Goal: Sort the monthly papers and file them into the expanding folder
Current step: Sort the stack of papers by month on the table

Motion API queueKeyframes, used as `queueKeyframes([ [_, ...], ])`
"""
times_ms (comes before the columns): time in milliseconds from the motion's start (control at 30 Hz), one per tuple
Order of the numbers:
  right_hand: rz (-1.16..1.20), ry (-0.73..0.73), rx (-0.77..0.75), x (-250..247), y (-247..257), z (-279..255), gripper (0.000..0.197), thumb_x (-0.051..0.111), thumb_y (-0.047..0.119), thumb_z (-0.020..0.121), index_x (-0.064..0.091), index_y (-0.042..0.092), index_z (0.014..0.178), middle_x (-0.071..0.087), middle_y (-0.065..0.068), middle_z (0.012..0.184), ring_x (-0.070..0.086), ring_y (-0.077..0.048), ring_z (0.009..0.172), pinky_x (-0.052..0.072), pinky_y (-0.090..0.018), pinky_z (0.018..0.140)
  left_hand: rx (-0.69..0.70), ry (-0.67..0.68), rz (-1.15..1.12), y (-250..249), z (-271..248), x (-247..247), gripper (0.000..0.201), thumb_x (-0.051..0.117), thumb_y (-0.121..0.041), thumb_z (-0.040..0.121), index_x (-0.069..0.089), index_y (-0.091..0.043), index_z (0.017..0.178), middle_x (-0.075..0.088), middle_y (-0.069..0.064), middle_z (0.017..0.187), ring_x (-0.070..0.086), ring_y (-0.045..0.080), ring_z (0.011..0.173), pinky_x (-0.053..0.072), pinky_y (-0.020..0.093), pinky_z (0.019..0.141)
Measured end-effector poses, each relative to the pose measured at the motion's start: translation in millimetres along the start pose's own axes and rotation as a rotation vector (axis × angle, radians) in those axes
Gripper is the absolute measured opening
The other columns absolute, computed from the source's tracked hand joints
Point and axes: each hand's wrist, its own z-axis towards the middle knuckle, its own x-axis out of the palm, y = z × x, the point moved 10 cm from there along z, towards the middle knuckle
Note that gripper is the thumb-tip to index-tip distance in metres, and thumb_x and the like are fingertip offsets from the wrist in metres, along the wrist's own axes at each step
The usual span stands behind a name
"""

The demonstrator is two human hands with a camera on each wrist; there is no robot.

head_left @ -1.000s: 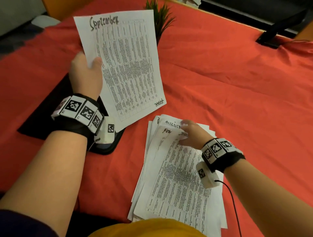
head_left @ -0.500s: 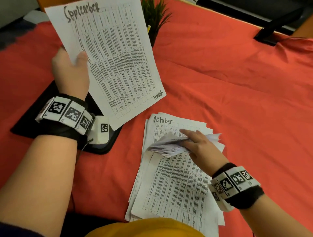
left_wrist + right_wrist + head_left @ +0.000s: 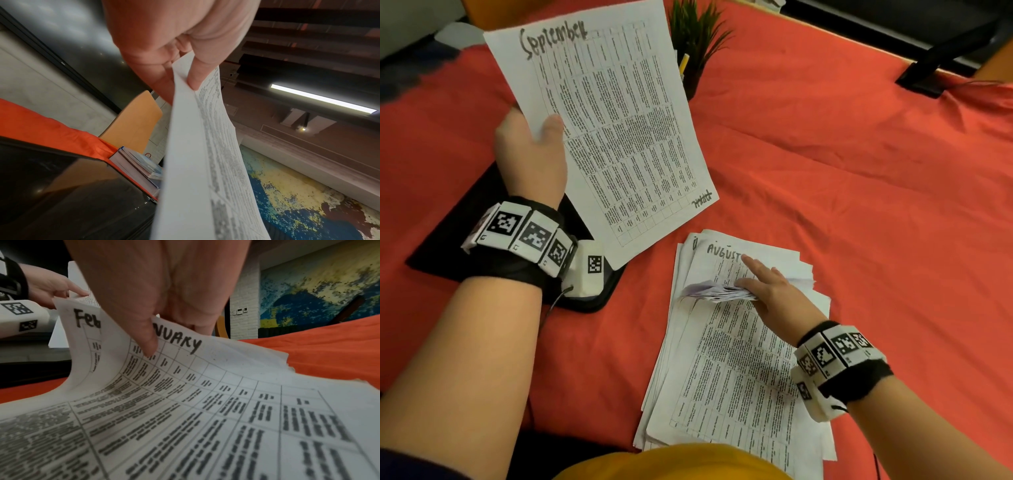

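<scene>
My left hand [image 3: 530, 154] holds up a printed sheet headed September [image 3: 619, 130] by its left edge, pinched between thumb and fingers [image 3: 180, 68]. Under that wrist lies the black expanding folder [image 3: 448, 240], flat on the cloth. The stack of monthly papers [image 3: 739, 377] lies in front of me. My right hand [image 3: 763, 291] pinches the top ends of several upper sheets and bends them up, thumb on the January sheet [image 3: 205, 386]. A February sheet [image 3: 86, 324] sits just behind it. Beneath the lifted ends, a sheet headed August [image 3: 722, 250] is uncovered.
A red cloth [image 3: 859, 205] covers the table. A small potted plant [image 3: 695, 44] stands behind the September sheet. A black stand [image 3: 935, 68] is at the far right edge. Books [image 3: 139, 168] lie at the table's far left corner, beside an orange chair [image 3: 133, 120].
My right hand went from resting on the stack to bending up the top sheets' ends. October showed beneath half a second ago, now August. The left hand still holds the September sheet up.
</scene>
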Motion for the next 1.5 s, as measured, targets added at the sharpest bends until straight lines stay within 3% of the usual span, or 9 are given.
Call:
queueKeyframes([
  [233,-0.005,0.127,0.088,-2.3,-13.9,27.4,0.032,0.058,0.011,0.085,0.059,0.013,0.117,0.025,-0.016,0.149,0.022,-0.030,0.138,0.021,-0.036,0.112,0.013,0.013,0.053,-1.7,-1.1,3.9,0.035,0.056,-0.020,0.090,0.058,0.004,0.114,0.062,0.013,0.119,0.060,0.020,0.107,0.041,0.012,0.080],
  [433,-0.020,0.111,0.080,-10.3,-6.6,31.4,0.026,0.060,0.011,0.083,0.063,0.009,0.109,0.043,-0.014,0.135,0.047,-0.030,0.119,0.038,-0.033,0.100,0.014,0.011,0.024,-3.5,-0.9,4.0,0.033,0.057,-0.020,0.090,0.058,0.003,0.114,0.062,0.011,0.118,0.060,0.018,0.106,0.043,0.012,0.080],
  [567,-0.117,-0.018,-0.048,-17.9,10.0,12.5,0.027,0.063,-0.006,0.075,0.068,0.006,0.098,0.052,-0.024,0.127,0.056,-0.040,0.109,0.040,-0.054,0.098,0.010,0.013,0.000,-2.8,0.8,5.9,0.033,0.056,-0.018,0.090,0.058,0.002,0.115,0.062,0.008,0.118,0.059,0.011,0.102,0.040,0.000,0.074],
  [633,-0.134,-0.069,-0.076,-19.8,11.5,4.4,0.030,0.064,-0.010,0.071,0.068,0.007,0.096,0.058,-0.024,0.120,0.060,-0.040,0.105,0.044,-0.057,0.092,0.004,0.012,-0.016,-2.0,0.3,7.8,0.033,0.057,-0.019,0.089,0.058,0.002,0.115,0.063,0.008,0.117,0.060,0.012,0.103,0.043,0.005,0.078],
  [800,-0.115,-0.171,-0.201,-34.3,30.5,-7.6,0.033,0.037,0.011,0.077,0.069,0.008,0.085,0.064,-0.008,0.082,0.059,-0.029,0.070,0.053,-0.034,0.060,-0.003,0.018,-0.027,-4.5,-3.2,13.3,0.033,0.058,-0.019,0.089,0.059,0.002,0.113,0.064,0.008,0.116,0.061,0.013,0.102,0.046,0.011,0.080],
  [933,-0.128,-0.292,-0.222,-38.4,28.7,-17.8,0.018,0.066,-0.001,0.073,0.071,0.008,0.087,0.070,-0.010,0.097,0.067,-0.028,0.083,0.056,-0.042,0.075,-0.007,0.014,-0.014,-7.2,-3.7,12.0,0.033,0.058,-0.020,0.089,0.059,0.003,0.113,0.063,0.010,0.117,0.060,0.014,0.103,0.045,0.013,0.082],
  [1000,-0.137,-0.310,-0.203,-34.0,23.8,-20.5,0.035,0.078,-0.008,0.061,0.072,0.008,0.091,0.069,-0.011,0.106,0.067,-0.030,0.093,0.053,-0.051,0.081,-0.005,0.011,-0.010,-7.8,-3.1,10.6,0.033,0.058,-0.019,0.089,0.059,0.004,0.112,0.063,0.010,0.117,0.060,0.016,0.104,0.045,0.016,0.083],
  [1233,-0.088,-0.218,-0.147,-18.5,12.1,-13.4,0.048,0.071,-0.020,0.058,0.071,0.007,0.097,0.057,-0.015,0.126,0.053,-0.039,0.115,0.054,-0.053,0.076,-0.026,0.020,-0.018,-3.8,-5.5,8.7,0.033,0.058,-0.020,0.089,0.059,0.003,0.112,0.064,0.011,0.116,0.061,0.016,0.103,0.046,0.017,0.082],
  [1500,-0.121,-0.119,-0.136,-13.3,10.1,-2.8,0.049,0.069,-0.018,0.062,0.069,0.009,0.104,0.040,-0.019,0.141,0.036,-0.041,0.129,0.046,-0.051,0.087,-0.027,-0.001,0.037,-3.0,-4.2,1.7,0.034,0.056,-0.020,0.091,0.057,0.006,0.114,0.061,0.014,0.119,0.059,0.020,0.107,0.040,0.014,0.079],
])
